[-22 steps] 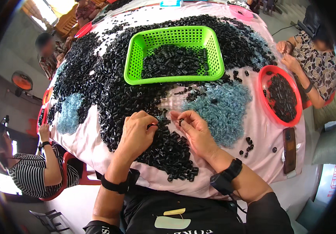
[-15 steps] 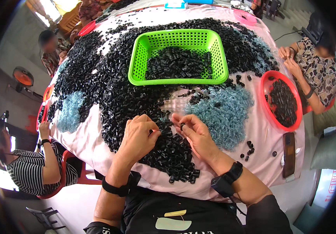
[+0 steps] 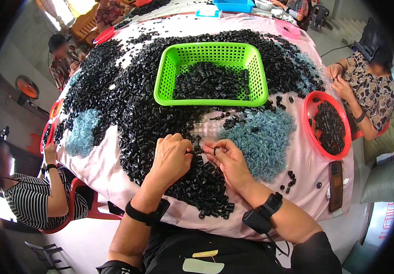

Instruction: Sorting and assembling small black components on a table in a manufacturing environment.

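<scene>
My left hand (image 3: pixel 171 157) hangs over the heap of small black plastic parts (image 3: pixel 201 182), its thumb and fingers pinched together. Whatever lies between those fingertips is hidden. Just to its right, my right hand (image 3: pixel 231 165) grips a small black plastic part (image 3: pixel 215 150) with a round, ring-like end between thumb and forefinger. The fingertips of both hands point toward each other with a small gap. A mound of shiny pale-blue, coil-like pieces (image 3: pixel 263 146) lies beside my right hand.
Beyond my hands stands a green basket (image 3: pixel 210 102) holding black parts. A red basin (image 3: pixel 307 119) of black parts and a phone (image 3: pixel 336 187) lie at the right. Several people sit around the pink-covered table, including one in a patterned shirt (image 3: pixel 374 84) and one in stripes (image 3: pixel 34 196).
My left hand has shifted slightly right, its fingers still pinched. My right hand keeps its grip on the small black part. The whole view has moved a little.
</scene>
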The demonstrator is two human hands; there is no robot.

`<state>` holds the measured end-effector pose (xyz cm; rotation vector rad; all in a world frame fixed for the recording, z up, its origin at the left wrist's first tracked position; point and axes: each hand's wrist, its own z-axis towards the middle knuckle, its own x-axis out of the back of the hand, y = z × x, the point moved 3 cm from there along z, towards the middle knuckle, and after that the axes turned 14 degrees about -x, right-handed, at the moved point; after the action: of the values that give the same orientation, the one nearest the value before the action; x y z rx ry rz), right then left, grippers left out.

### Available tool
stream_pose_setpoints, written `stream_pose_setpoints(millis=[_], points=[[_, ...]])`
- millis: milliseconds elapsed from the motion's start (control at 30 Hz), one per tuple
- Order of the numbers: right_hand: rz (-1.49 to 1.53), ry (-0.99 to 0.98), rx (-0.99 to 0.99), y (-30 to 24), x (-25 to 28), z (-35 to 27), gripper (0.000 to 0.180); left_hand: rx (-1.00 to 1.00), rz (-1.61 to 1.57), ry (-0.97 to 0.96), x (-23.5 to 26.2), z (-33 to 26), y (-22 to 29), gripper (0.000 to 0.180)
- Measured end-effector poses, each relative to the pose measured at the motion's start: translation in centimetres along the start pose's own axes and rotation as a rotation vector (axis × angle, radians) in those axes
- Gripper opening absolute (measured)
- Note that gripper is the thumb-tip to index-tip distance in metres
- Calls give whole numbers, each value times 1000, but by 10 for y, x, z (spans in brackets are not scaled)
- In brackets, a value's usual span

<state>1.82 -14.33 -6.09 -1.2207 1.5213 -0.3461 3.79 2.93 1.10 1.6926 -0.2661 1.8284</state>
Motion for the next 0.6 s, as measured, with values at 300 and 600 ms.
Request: stream_pose_setpoints(millis=[300, 600], points=[[-298, 256, 301, 12, -11, 3, 12, -30, -23, 28, 4, -4, 4, 13], [-252, 119, 217, 4, -9, 1, 14, -73, -105, 221, -1, 8, -4, 6]])
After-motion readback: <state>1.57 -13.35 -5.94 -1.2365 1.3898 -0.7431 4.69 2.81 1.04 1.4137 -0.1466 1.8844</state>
